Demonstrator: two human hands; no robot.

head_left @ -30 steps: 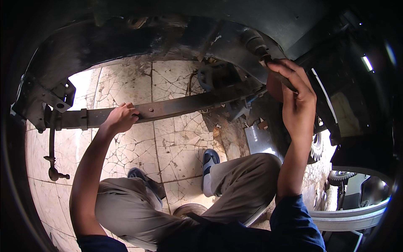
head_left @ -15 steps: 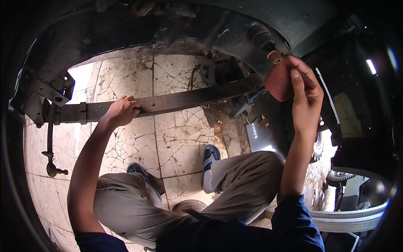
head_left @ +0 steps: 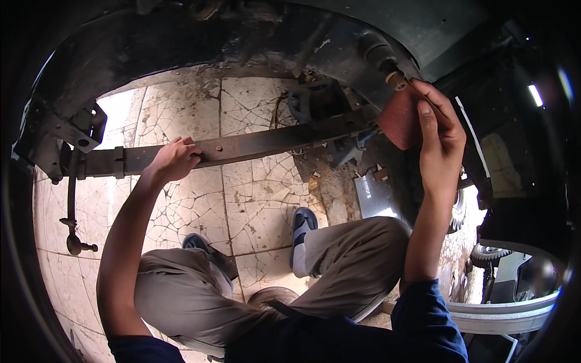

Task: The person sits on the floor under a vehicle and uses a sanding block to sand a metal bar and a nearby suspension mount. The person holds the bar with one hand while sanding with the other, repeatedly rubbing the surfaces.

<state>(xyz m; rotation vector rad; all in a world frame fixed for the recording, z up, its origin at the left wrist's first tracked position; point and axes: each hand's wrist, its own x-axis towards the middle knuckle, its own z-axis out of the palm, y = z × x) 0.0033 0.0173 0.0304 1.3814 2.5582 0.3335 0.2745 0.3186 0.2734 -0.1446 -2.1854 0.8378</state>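
Abrasive sheet [head_left: 399, 124]: reddish-brown, pinched in my right hand [head_left: 442, 136] up against the dark underside, just below the small tan fitting [head_left: 396, 78] on the end of a black cylinder.
My knees and shoes: nearest to me, I sit low with my legs folded over the cracked tile floor [head_left: 260, 206]; if I lean too far up, I judge my balance goes first.
Left hand [head_left: 175, 158]: fingers curled closed over the top edge of the long rusty leaf spring [head_left: 242, 148], bracing me. A rusty edge can cut, and a slip here would drop my weight forward.
Right hand: raised, fingers fairly straight, thumb pressing the sheet flat against them. The grip is light, so the sheet could slide out or fold if it catches on the fitting.
Fitting and cylinder: touching or nearly touching the sheet's top corner; I cannot tell which. Rubbing hard could bark my knuckles on the metal around it.
Wheel arch [head_left: 181, 42]: dark and grimy overhead; grit may fall toward my face.
Hanging link rod [head_left: 72, 206]: far left, well apart from both hands.
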